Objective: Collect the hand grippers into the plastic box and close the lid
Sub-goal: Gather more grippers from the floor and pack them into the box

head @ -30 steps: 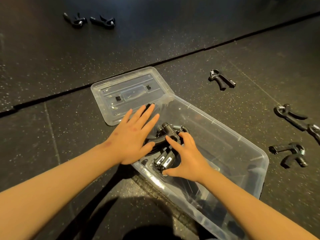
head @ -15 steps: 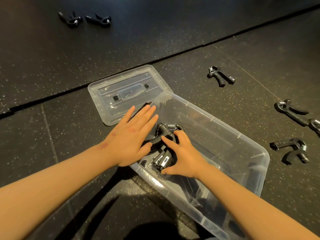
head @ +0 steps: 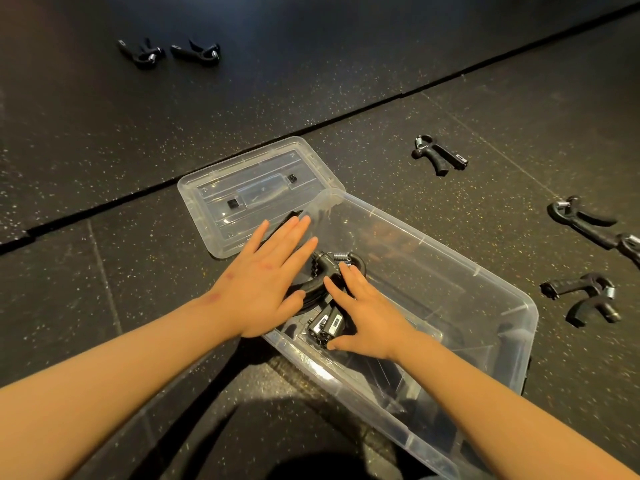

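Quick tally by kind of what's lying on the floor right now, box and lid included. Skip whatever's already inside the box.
Hand grippers on the floor: 6 (one cut off by the right edge)
Plastic box: 1
Lid: 1
Total: 8

No text, brand or number can be read. The grippers (head: 327, 296) in the box (head: 512, 344) bear small pale labels (head: 335, 322) on their handle ends, too small and blurred to make out.
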